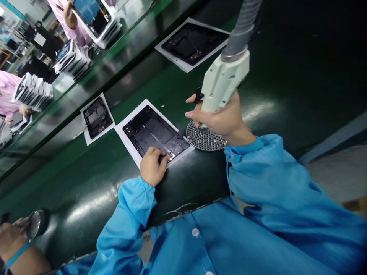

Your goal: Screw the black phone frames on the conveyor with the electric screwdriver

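An open tablet housing point(156, 131) lies on a white sheet point(133, 147) before me, its dark inside facing up. My left hand point(154, 166) is closed at the housing's near edge, thumb and fingertips pressed by a small board point(171, 156). What lies under those fingers is partly hidden. My right hand point(222, 120) is wrapped around a pale electric screwdriver point(222, 82), which points downward. Its tip is above or touching a round perforated metal tray point(206, 140) just right of the tablet housing; which of the two I cannot tell.
A grey ribbed hose point(246, 26) rises from the screwdriver. Other open tablet housings lie on the green bench at the back point(195, 42) and left point(98, 117). A co-worker's hand point(13, 240) is at lower left by a round metal dish point(36, 224). Co-workers in pink sit across among stacked tablets point(73, 61).
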Tool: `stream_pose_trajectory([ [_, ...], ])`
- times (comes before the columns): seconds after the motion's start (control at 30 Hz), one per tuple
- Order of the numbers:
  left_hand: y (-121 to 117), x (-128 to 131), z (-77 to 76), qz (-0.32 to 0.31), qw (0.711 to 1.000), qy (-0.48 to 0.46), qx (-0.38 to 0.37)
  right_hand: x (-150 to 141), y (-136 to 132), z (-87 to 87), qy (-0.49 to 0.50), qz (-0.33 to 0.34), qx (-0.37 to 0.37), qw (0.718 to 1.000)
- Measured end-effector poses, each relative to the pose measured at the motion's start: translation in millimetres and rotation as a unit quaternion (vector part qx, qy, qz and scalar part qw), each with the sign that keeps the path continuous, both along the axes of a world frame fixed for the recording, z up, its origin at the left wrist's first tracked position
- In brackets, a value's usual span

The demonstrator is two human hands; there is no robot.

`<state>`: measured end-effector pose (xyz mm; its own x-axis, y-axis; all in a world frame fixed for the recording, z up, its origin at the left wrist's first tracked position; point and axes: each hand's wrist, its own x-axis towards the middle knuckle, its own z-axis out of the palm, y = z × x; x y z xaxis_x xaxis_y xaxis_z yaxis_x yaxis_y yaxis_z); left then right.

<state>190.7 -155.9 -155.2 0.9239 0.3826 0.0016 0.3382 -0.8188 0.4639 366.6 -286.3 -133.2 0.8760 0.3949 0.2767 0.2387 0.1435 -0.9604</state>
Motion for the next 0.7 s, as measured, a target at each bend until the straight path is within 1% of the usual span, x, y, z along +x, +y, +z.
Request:
stream_pose_trajectory([
  [0.1, 3, 0, 0.8, -0.005, 1.0, 0.013, -0.002, 1, -1, -1.7, -0.002, 0.001, 0.0, 1.0],
  [0.17, 6, 0, -0.1, -0.02, 1.0, 0.012, 0.004, 1, -1, -2.4, 0.0, 0.002, -0.001, 1.0],
  [0.23, 7, -2, -1.8, -0.056, 0.998, 0.001, 0.022, 0, -1, -1.8, 0.003, 0.005, -0.007, 1.0],
  [0.37, 7, -12, -4.6, -0.161, 0.983, -0.021, 0.09, -2, -2, 2.0, 0.004, -0.003, -0.012, 1.0],
  [0.43, 7, -18, -5.5, -0.189, 0.974, -0.026, 0.125, -2, -2, 3.2, 0.0, -0.008, -0.009, 1.0],
  [0.5, 7, -20, -7.2, -0.191, 0.969, -0.029, 0.153, -2, -2, 3.5, -0.003, -0.009, -0.003, 1.0],
  [0.57, 8, -19, -10.3, -0.185, 0.968, -0.031, 0.165, -2, -1, 3.6, -0.006, -0.008, 0.019, 1.0],
  [0.63, 11, -15, -14.6, -0.178, 0.97, -0.039, 0.162, -5, 2, 4.6, -0.003, -0.003, 0.062, 0.998],
  [0.7, 15, -9, -19.1, -0.164, 0.972, -0.057, 0.159, -11, 8, 6.4, 0.005, 0.016, 0.102, 0.995],
])
